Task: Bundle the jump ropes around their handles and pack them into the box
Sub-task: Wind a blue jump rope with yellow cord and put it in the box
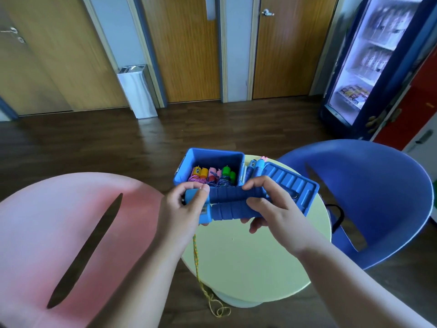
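Both hands hold a pair of blue jump-rope handles (227, 204) side by side, level, above the round pale-green table (248, 261). My left hand (182, 209) grips their light-blue cap end, my right hand (267, 204) the other end. The yellow-green rope (197, 261) hangs from the left end down to the floor, where it lies in loops. Behind the handles stands the open blue box (210, 159) with three bundled ropes inside: orange-yellow (199, 172), pink (214, 174) and green handles (228, 172). Another blue jump rope (255, 166) lies beside the box.
The box's blue lid (295, 183) lies upside down to the right of the box. A pink chair (59, 233) stands at the left, a blue chair (369, 197) at the right. Farther off are a metal bin (137, 91) by wooden doors and a lit drinks fridge (369, 55).
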